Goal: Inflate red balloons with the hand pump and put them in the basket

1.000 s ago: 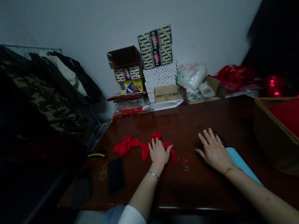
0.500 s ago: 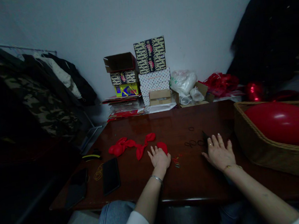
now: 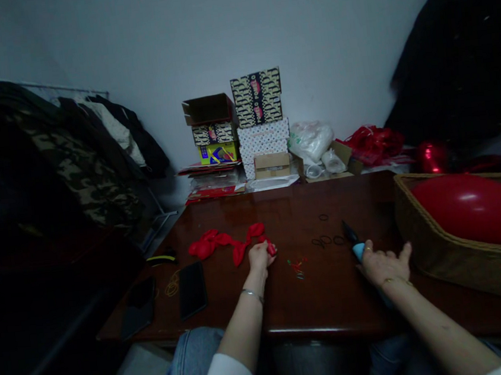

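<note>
My left hand (image 3: 260, 259) is closed on a small red deflated balloon (image 3: 271, 248), mostly hidden by the fingers. Beside it lie several more limp red balloons (image 3: 207, 244), strung out to the left on the table. On the right, my right hand (image 3: 384, 266) grips a blue hand balloon pump (image 3: 359, 251) with a black tapered nozzle (image 3: 349, 232) pointing away from me; the palm covers most of its body and the little finger sticks out. Small coloured bits (image 3: 298, 267) lie between the hands. Several thin dark rings (image 3: 325, 240) lie just left of the nozzle.
A wicker basket (image 3: 437, 224) with a big inflated red balloon (image 3: 472, 209) stands at the right. Two dark flat devices (image 3: 192, 290), yellow bands (image 3: 172, 284) and a yellow-black item (image 3: 162, 259) are at the left. Stacked boxes (image 3: 264, 138) line the wall behind the brown table (image 3: 316, 306).
My left hand has closed round the red balloon it was lying beside. My right hand has shifted slightly right and curled on the pump, exposing the blue part. The view has shifted slightly.
</note>
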Tool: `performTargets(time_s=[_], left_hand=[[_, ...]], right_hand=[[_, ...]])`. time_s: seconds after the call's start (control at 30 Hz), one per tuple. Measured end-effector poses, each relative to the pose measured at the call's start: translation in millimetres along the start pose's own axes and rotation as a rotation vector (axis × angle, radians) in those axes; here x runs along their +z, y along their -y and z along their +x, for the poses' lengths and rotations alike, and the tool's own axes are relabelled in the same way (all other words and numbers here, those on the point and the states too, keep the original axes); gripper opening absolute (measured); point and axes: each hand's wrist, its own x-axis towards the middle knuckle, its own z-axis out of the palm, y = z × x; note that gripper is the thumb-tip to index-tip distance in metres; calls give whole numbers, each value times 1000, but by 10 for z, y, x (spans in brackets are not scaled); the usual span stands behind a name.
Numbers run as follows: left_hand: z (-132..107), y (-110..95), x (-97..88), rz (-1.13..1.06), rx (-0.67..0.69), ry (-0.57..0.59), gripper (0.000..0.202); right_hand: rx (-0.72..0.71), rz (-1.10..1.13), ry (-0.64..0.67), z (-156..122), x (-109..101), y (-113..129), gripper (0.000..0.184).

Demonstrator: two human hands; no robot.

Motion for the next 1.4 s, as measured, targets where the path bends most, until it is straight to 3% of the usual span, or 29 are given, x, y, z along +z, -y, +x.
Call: performTargets(time_s=[0.13,0.3,0.47,0.63,1.0,1.4], left_hand=[[-19,11,43,-465,-225,68,8],[35,-71,65,-674,-212,55,7],[181,-231,60,-659,-171,0,6],[280,-335,53,-624,-138,-38,8],[217,-259,213,-572,-116,-18,9],[142,-225,264,-518,-92,11,12]], right_hand=[[-27,-10,-43,-35,-136,52,57],[-222,67,-233,-140,-417,262,56],[-451,244,-313,-290,-550,509,55],[-550,362,-319,-389,-591,644,54],[-589,341,-323,-389,-582,641,53],[-572,329,-262,-420,-601,697,55]])
